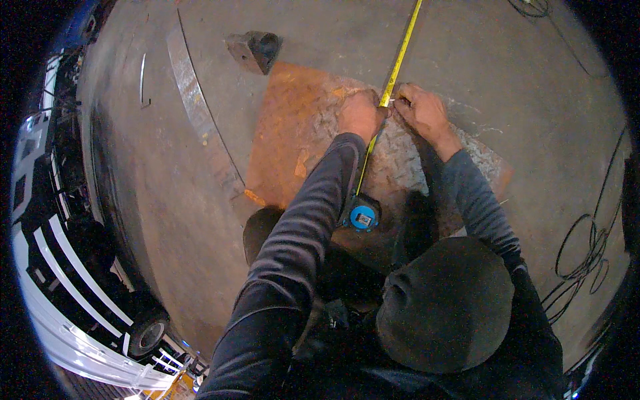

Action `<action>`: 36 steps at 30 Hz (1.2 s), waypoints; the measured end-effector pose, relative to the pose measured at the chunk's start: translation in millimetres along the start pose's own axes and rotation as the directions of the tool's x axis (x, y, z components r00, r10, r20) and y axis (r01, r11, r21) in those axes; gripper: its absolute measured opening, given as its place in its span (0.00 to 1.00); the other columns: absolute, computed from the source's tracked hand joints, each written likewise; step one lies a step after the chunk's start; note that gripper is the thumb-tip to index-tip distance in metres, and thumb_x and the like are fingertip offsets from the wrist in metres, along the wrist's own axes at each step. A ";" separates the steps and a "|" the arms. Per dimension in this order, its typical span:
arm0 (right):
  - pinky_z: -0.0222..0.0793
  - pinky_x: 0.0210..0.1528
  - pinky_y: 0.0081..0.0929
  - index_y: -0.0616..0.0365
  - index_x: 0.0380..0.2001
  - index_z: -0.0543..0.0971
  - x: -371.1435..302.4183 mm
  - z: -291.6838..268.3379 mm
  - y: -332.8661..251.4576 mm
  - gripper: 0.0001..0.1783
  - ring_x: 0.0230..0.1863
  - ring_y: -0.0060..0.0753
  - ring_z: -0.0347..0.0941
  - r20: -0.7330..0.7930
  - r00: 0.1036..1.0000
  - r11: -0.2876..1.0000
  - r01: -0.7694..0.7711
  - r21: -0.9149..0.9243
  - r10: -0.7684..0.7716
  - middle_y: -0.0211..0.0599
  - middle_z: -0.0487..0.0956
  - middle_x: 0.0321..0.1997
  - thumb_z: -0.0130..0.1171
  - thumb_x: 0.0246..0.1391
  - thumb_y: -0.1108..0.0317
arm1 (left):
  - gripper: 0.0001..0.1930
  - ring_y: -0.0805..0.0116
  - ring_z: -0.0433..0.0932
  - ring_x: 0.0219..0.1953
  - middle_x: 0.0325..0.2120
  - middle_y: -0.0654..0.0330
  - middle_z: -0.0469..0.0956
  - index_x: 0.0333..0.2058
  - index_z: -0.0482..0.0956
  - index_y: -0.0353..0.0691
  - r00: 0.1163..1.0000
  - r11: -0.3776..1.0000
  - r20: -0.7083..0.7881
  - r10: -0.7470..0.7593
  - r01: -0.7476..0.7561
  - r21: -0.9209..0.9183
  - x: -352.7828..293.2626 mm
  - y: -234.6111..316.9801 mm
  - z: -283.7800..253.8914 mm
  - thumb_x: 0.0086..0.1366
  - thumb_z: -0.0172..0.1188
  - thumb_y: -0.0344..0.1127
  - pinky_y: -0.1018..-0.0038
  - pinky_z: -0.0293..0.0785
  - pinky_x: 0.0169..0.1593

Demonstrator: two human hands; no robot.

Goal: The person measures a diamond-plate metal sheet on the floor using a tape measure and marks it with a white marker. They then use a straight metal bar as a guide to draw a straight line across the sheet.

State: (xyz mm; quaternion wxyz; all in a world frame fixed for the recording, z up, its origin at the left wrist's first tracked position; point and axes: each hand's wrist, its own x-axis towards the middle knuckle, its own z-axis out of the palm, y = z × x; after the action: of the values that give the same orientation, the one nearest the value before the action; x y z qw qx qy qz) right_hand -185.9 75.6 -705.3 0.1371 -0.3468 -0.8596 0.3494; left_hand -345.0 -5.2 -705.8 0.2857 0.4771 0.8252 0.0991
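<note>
A yellow tape measure blade (pixel 403 53) runs from its blue case (pixel 363 217) up past the top of the view. It crosses a rusty metal plate (pixel 283 120) lying on the floor. My left hand (pixel 361 116) is closed at the blade, its fingertips pressed on it over the plate. Just right of the blade, my right hand (pixel 425 115) is closed in a pinch. A small pale tip shows at those fingers, but what it belongs to is too small to name. The case rests near the plate's lower part, between my forearms.
A hollow, rusty metal bracket (pixel 255 51) sits beyond the plate's far left corner. Left of the plate lies a long metal strip (pixel 188 83). Black cable (pixel 587 257) is coiled on the right. A white vehicle (pixel 73 293) stands at the far left.
</note>
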 end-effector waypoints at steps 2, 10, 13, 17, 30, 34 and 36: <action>0.72 0.45 0.49 0.55 0.41 0.77 0.5 1.8 0.6 0.13 0.44 0.57 0.75 0.015 1.000 0.999 0.007 -0.032 -0.007 0.47 0.79 0.42 0.55 0.55 0.61 | 0.20 0.44 0.80 0.41 0.36 0.46 0.82 0.38 0.82 0.39 1.000 1.000 -0.009 0.011 -0.011 0.008 -1.0 0.3 -0.4 0.53 0.68 0.48 0.55 0.75 0.46; 0.74 0.41 0.50 0.55 0.41 0.78 13.3 2.4 -10.6 0.12 0.41 0.58 0.77 0.136 0.989 0.952 0.091 -0.294 -0.052 0.48 0.80 0.42 0.52 0.56 0.63 | 0.23 0.44 0.80 0.41 0.35 0.46 0.82 0.37 0.83 0.39 0.999 1.000 -0.052 0.000 0.000 0.003 4.9 -3.9 14.1 0.52 0.70 0.52 0.54 0.75 0.46; 0.73 0.43 0.51 0.54 0.41 0.80 18.6 -27.7 -35.8 0.13 0.41 0.57 0.78 0.186 0.958 0.892 -0.119 -0.437 0.219 0.50 0.81 0.41 0.54 0.55 0.63 | 0.22 0.44 0.80 0.39 0.33 0.47 0.82 0.35 0.83 0.39 1.000 1.000 -0.009 0.006 -0.006 -0.011 4.1 0.3 9.5 0.51 0.70 0.52 0.54 0.75 0.46; 0.73 0.43 0.47 0.56 0.37 0.79 -33.8 -47.8 -53.2 0.11 0.40 0.54 0.79 0.175 0.949 0.965 -0.255 -0.059 0.262 0.49 0.82 0.37 0.58 0.51 0.65 | 0.21 0.44 0.80 0.38 0.33 0.46 0.82 0.35 0.83 0.38 0.998 0.999 -0.051 -0.032 0.032 0.003 -0.5 -4.0 6.1 0.51 0.70 0.50 0.54 0.75 0.45; 0.56 0.65 0.47 0.51 0.36 0.82 -191.7 78.6 -106.7 0.12 0.58 0.58 0.66 0.158 0.984 0.922 -0.131 0.364 0.077 0.49 0.74 0.53 0.67 0.45 0.65 | 0.17 0.45 0.80 0.34 0.31 0.44 0.82 0.36 0.80 0.34 0.999 0.983 -0.030 -0.046 0.040 -0.179 -76.4 -31.3 16.8 0.57 0.67 0.44 0.58 0.74 0.38; 0.56 0.65 0.49 0.49 0.40 0.82 -192.2 78.4 -132.5 0.15 0.60 0.60 0.62 0.191 0.981 0.992 -0.037 0.118 0.014 0.51 0.72 0.56 0.66 0.44 0.65 | 0.19 0.44 0.79 0.31 0.27 0.44 0.80 0.33 0.80 0.35 0.991 0.968 -0.066 -0.115 0.097 -0.231 -103.7 -37.4 6.9 0.57 0.66 0.49 0.56 0.73 0.36; 0.58 0.63 0.50 0.49 0.42 0.82 -190.4 70.7 -131.2 0.17 0.60 0.62 0.61 0.206 0.979 0.992 -0.035 0.121 0.010 0.52 0.70 0.57 0.65 0.44 0.66 | 0.20 0.45 0.79 0.29 0.25 0.45 0.80 0.33 0.80 0.35 0.986 0.960 -0.072 -0.148 0.126 -0.251 -112.5 -26.3 -0.4 0.57 0.66 0.49 0.57 0.72 0.35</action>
State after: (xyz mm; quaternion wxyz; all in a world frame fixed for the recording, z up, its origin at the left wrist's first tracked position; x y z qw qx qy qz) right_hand -147.9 -159.6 -663.5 0.0652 -0.3095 -0.8417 0.4376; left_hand -321.6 -113.8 -674.6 0.3113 0.3749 0.8497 0.2015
